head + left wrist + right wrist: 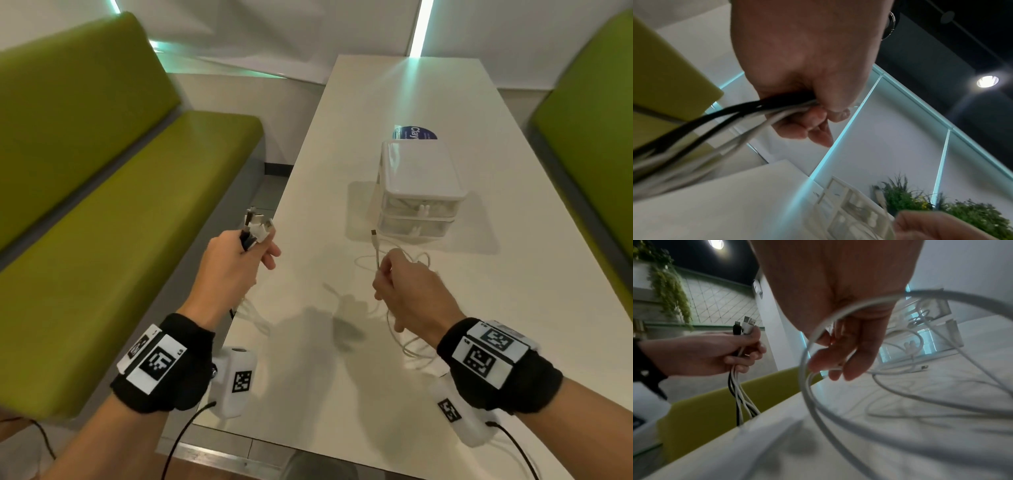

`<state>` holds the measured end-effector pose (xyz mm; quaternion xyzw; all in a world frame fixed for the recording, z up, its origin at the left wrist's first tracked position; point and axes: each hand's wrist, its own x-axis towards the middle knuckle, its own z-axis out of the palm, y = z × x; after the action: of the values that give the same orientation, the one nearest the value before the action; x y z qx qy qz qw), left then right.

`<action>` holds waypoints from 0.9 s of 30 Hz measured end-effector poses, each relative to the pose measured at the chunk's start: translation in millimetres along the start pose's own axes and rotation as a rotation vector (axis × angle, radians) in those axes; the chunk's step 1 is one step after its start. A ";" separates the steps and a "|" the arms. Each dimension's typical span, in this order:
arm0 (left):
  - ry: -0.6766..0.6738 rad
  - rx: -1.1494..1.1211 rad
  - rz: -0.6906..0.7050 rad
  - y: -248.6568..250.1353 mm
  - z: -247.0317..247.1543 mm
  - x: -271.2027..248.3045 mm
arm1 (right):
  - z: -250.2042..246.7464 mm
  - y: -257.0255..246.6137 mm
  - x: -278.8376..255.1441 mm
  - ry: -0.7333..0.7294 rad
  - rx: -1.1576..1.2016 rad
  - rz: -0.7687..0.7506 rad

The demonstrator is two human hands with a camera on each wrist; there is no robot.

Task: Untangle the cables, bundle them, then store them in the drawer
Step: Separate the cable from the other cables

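Left hand (236,260) fingers (748,352) curled round gathered black and white cable ends (255,224), plugs upward, beside the table's left edge. Right hand (400,294) pinching a loose white cable (376,251) near its plug, loops trailing on the white tabletop (308,359). Likely trouble: loops snagging or knotting under a pull, strands slipping over the near edge. Small translucent two-drawer plastic unit (419,192) just beyond, both drawers seemingly closed; open room left of it.
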<state>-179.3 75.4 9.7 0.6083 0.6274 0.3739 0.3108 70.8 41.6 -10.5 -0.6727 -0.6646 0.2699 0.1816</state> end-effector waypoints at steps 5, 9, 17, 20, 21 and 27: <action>-0.044 -0.224 0.054 23.7 27.1 -14.8 | -11.3 -9.6 -6.7 0.114 0.022 -0.165; -0.083 -0.415 -0.016 41.3 46.5 -23.9 | -11.1 -15.8 -17.6 0.125 0.212 -0.259; -0.136 -0.687 -0.074 63.6 73.0 -45.1 | -4.8 -24.1 -35.1 0.049 0.418 -0.371; -0.193 -0.683 -0.078 64.9 79.0 -47.0 | -5.2 -21.0 -32.6 0.068 0.417 -0.413; -0.208 -0.686 -0.077 64.9 80.1 -47.3 | -4.8 -18.5 -31.4 0.073 0.413 -0.423; -0.095 -0.654 -0.028 68.5 86.2 -45.9 | -8.4 -12.2 -21.5 0.048 0.335 -0.490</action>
<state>-67.0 36.2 19.3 0.4844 0.4673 0.5221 0.5238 66.8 21.9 6.1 -0.4591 -0.7489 0.3079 0.3655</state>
